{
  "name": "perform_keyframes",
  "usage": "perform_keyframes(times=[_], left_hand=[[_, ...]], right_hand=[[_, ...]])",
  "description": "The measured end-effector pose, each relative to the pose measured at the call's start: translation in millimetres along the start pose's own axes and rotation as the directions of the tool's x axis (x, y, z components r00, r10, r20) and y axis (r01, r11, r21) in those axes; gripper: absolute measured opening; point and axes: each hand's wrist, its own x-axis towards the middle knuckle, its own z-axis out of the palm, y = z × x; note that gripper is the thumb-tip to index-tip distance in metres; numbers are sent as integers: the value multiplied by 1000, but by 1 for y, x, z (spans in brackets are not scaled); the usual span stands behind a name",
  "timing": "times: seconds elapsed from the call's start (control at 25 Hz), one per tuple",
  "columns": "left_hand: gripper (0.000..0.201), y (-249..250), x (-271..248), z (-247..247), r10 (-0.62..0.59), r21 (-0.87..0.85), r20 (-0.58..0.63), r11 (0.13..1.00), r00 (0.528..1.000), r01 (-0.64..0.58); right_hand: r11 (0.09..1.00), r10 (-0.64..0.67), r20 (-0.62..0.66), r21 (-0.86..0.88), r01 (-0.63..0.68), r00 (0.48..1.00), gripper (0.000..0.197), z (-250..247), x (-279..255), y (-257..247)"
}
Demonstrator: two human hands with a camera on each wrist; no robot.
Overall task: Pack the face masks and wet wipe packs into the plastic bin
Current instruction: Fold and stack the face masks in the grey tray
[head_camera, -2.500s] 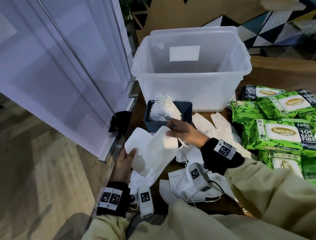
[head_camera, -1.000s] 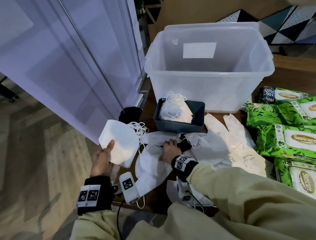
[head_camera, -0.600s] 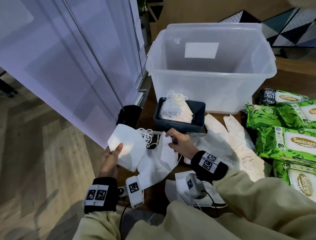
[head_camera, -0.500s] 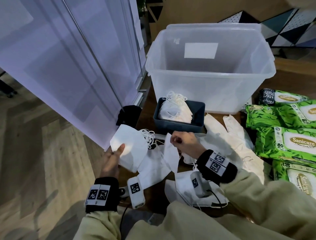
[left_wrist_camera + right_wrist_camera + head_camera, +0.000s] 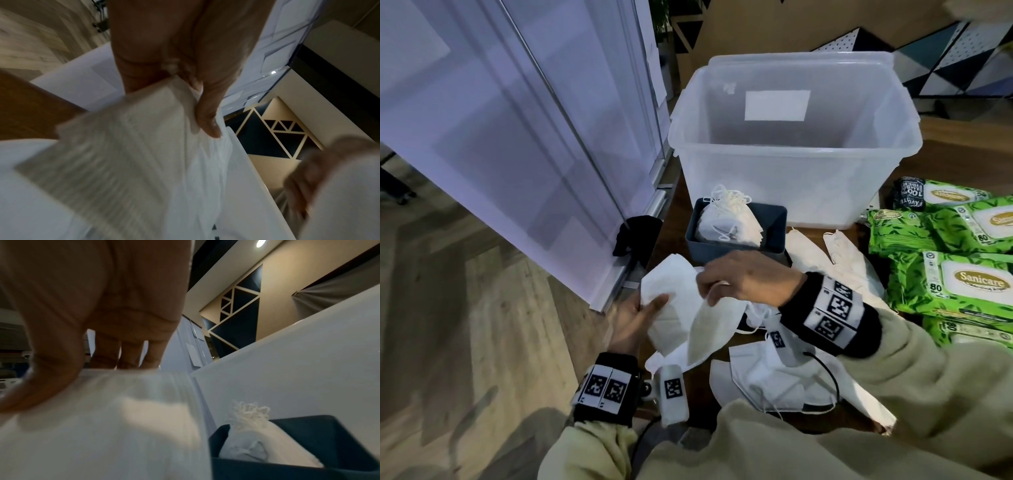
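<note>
My left hand (image 5: 640,315) holds a small stack of white face masks (image 5: 671,291) with the thumb on top; the left wrist view shows the same masks (image 5: 127,138) pinched under my thumb. My right hand (image 5: 726,277) pinches another white mask (image 5: 709,325) and holds it against that stack. The right wrist view has this mask (image 5: 98,410) under my fingers. More masks (image 5: 774,377) lie loose on the table. Behind stands the clear plastic bin (image 5: 791,144), with nothing visible inside. Green wet wipe packs (image 5: 955,284) lie at the right.
A small dark blue box (image 5: 774,222) holding folded masks stands right before the bin, also in the right wrist view (image 5: 308,443). A white panel wall (image 5: 517,120) runs along the left. A black object (image 5: 635,233) sits at the table's left edge, wood floor below.
My right hand lifted a mask off the table and brought it left onto the masks in my left hand. The left hand moved right, closer to the table.
</note>
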Motion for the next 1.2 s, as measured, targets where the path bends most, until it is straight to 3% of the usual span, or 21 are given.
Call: perform_keyframes(times=[0.12,0.32,0.44,0.64,0.8,0.88,1.04,1.12,1.2], left_hand=[[14,6,-6,19,-35,35,94,999,995,32],[51,3,-13,26,-107,-7,128,994,986,109],[31,7,-15,26,-116,-59,119,991,986,124],[25,11,-18,28,-83,-81,139,992,987,95],[20,10,-15,22,-80,-41,97,996,992,85],[20,14,-18,16,-48,-37,101,998,994,52],[28,12,-20,13,-8,-1,119,1000,993,8],[29,11,-19,11,-2,-5,100,1000,995,2],[30,8,-17,5,5,-31,59,1000,998,-3]], right_hand=[[1000,-9,66,-18,10,998,13,1,31,-9],[999,38,54,-5,-38,998,34,11,54,-10],[999,48,52,-6,-47,997,36,17,59,-8],[999,33,15,-32,-33,999,31,23,65,-6],[984,56,-103,176,-37,993,49,26,60,10],[922,167,-96,367,-121,981,71,28,48,27],[673,192,259,668,-319,947,97,53,24,52],[619,224,270,703,-350,937,87,64,16,55],[588,318,168,737,-333,933,63,70,11,60]])
